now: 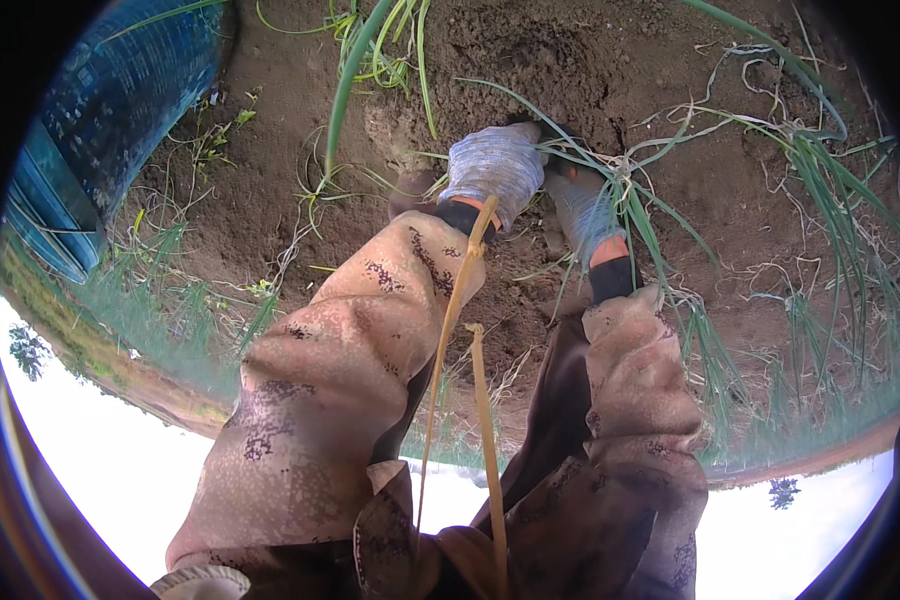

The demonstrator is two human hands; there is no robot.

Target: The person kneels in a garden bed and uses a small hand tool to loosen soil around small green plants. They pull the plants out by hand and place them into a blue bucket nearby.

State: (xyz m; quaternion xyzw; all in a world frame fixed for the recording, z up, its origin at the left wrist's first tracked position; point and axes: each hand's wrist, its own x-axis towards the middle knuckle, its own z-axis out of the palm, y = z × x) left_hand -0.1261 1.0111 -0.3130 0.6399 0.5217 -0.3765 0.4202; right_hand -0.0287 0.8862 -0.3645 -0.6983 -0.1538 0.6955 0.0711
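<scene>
My left hand (495,161), in a grey-blue knit glove, reaches down to the brown soil (345,247); its fingertips are hidden at a dark hollow. Close beside it on the right, my right hand (583,199) wears a similar glove, its fingers in shadow and partly hidden. Whether either hand grips anything cannot be seen. Long green leaves of an onion-like plant (634,180) hang over and beside my right hand, with pale dry strands at their base. Dark cuffs and loose, spotted tan sleeves cover my arms.
A blue plastic container (139,97) stands at the upper left. More onion-like plants (832,165) grow at the right, and green leaves (356,67) rise at the top. Small weeds (214,142) lie near the container. Two yellowish cords (457,292) dangle between my arms.
</scene>
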